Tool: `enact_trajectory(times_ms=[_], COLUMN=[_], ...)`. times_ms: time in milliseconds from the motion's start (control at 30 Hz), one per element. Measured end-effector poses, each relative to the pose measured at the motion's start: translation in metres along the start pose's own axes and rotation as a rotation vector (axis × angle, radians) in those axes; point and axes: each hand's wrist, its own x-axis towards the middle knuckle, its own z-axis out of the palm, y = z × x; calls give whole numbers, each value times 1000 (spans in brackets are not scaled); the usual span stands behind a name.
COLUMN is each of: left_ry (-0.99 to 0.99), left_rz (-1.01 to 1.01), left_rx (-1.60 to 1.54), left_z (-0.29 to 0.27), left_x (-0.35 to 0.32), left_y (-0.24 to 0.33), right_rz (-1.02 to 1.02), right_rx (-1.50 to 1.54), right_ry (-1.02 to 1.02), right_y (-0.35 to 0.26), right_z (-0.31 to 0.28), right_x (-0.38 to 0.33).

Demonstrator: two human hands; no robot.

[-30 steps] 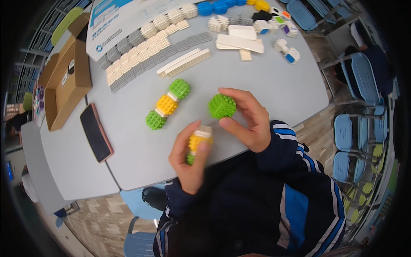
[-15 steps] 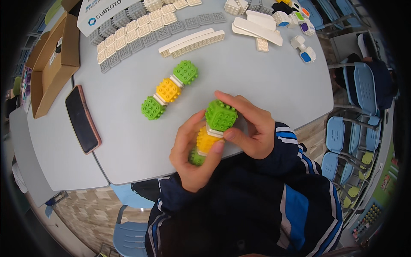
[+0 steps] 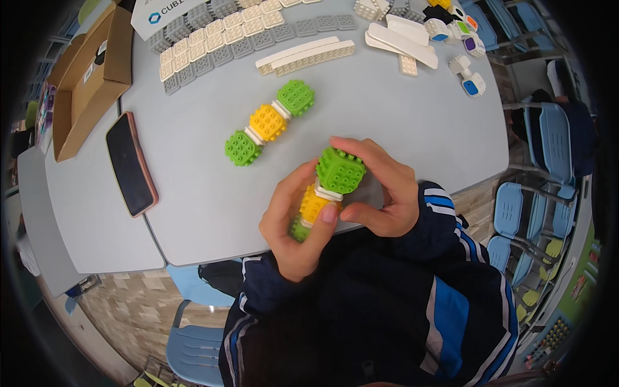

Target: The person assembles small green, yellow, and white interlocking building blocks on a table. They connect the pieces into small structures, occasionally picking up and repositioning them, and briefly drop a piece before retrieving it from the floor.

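Observation:
My left hand [image 3: 294, 222] is wrapped round a row of studded cube blocks, thumb pressed on its yellow block [image 3: 313, 204]. At the upper end of this row sits a green block [image 3: 342, 170], joined by a white connector [image 3: 329, 193]; another green block [image 3: 300, 229] shows partly below, behind my fingers. My right hand [image 3: 383, 190] curves round the upper green block, index fingertip at its far edge. The right thumb stands a little off the block. On the table just beyond lies a similar green-yellow-green row [image 3: 267, 122] with white connectors.
A phone [image 3: 131, 164] lies at left, beside an open cardboard box [image 3: 97, 77]. Grey and white flat plates [image 3: 222, 48] stand in rows at the back, with long white beams [image 3: 306, 57] nearer. White panels [image 3: 403, 42] and white cubes with coloured faces [image 3: 472, 84] are at back right.
The right thumb has come slightly away from the white connector. The view has shifted, so the table's things sit a little further right and up. My left hand keeps its grip.

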Motion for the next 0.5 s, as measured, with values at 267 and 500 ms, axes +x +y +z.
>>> enact_trajectory(times_ms=[267, 500], left_ry=[19, 6], left_rz=[16, -10], left_rx=[63, 2], left_z=[1, 1], left_x=[-3, -1], left_y=[-4, 5], right_rz=[20, -91], right_rx=[-135, -180], right_ry=[-41, -167], right_y=[-4, -5], right_z=[-2, 3], right_x=[-3, 4])
